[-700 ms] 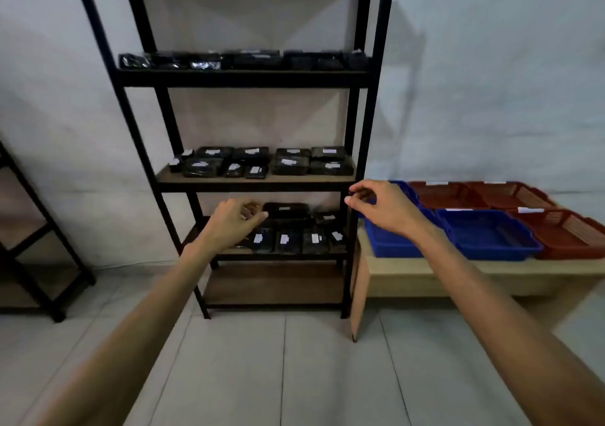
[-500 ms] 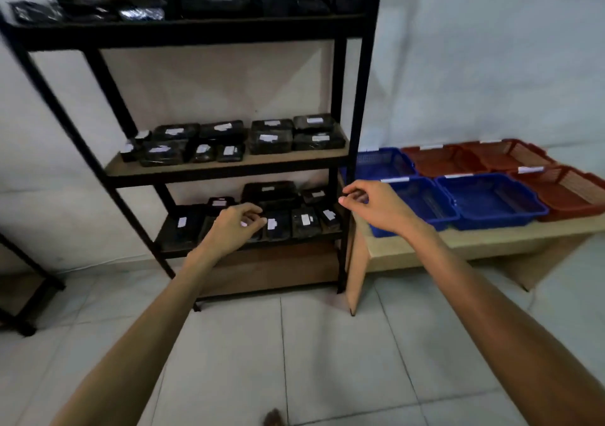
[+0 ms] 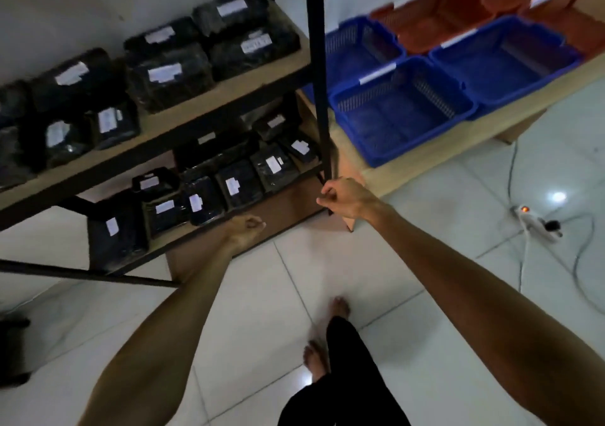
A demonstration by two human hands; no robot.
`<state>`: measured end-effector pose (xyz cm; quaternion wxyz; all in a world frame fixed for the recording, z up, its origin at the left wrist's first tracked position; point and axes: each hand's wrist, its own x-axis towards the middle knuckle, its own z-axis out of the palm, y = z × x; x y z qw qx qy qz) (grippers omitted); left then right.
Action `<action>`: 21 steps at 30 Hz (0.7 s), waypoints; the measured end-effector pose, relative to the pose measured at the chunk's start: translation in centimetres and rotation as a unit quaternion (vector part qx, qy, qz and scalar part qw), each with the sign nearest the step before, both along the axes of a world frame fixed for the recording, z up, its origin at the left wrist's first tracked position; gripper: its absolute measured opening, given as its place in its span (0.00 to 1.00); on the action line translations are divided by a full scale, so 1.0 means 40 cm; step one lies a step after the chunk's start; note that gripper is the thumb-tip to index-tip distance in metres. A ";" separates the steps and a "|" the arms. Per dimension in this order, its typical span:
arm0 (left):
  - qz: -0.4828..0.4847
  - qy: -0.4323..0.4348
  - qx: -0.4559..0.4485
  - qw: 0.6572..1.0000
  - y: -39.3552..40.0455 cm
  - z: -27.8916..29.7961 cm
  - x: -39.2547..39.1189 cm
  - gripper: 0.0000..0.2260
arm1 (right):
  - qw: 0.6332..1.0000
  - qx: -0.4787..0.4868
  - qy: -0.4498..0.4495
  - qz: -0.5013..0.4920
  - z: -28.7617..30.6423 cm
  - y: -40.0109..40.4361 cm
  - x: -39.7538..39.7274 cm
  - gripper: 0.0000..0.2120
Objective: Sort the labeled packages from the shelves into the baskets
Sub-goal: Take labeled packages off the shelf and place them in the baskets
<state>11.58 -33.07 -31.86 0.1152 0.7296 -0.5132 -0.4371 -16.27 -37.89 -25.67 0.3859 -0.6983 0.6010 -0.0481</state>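
Note:
Black wrapped packages with white labels fill the shelves at the left. Several stand in a row on the lower shelf (image 3: 232, 186), and bigger ones lie on the shelf above (image 3: 163, 74). My left hand (image 3: 245, 229) hangs just in front of the lower shelf's edge, fingers loosely curled, holding nothing. Beside the foot of the black shelf post (image 3: 317, 65), my right hand (image 3: 343, 196) is also loosely curled and empty. To the right, a low wooden bench (image 3: 425, 167) carries blue baskets (image 3: 409, 147) and red baskets (image 3: 435, 20), each with a white label strip.
A white power strip (image 3: 537, 226) with a lit red switch and trailing cables lies on the tiled floor at the right. My bare feet (image 3: 340, 308) stand on the tiles below my hands. A dark object (image 3: 13, 353) sits at the far left edge.
My view has dropped and closed in on the lower shelves. Both hands have sunk from mid-shelf height to the lowest stocked shelf, still empty.

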 end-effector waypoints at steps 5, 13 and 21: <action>-0.031 -0.045 0.049 0.997 -0.160 -0.157 -0.012 0.06 | 0.998 0.060 0.031 -0.007 -0.180 -0.131 0.049 0.14; -0.058 -0.099 -0.037 0.993 -0.507 -0.318 0.029 0.23 | 0.988 0.111 0.034 -0.105 -0.421 -0.334 0.163 0.22; -0.162 -0.245 -0.112 0.949 -0.738 -0.462 0.115 0.35 | 0.967 0.131 -0.042 -0.217 -0.641 -0.428 0.328 0.31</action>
